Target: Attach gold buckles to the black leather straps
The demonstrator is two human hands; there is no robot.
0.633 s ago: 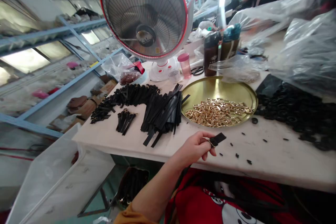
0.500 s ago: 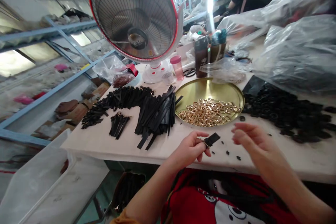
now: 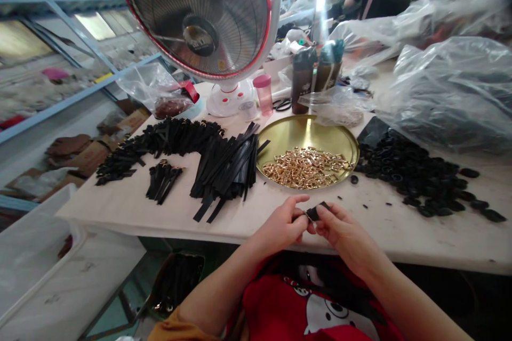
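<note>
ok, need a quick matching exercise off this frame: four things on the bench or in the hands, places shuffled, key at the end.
Things
1. gold metal pieces
2. short black strip
3. black disc-like pieces
4. pink-lidded cup

Places
A. piled on the table, right of the round tray
B. between the fan base and the dark bottles
C. heaped on the round tray
D. held by the left hand and right hand together

Pairs: 1-C, 2-D, 3-A, 4-B
</note>
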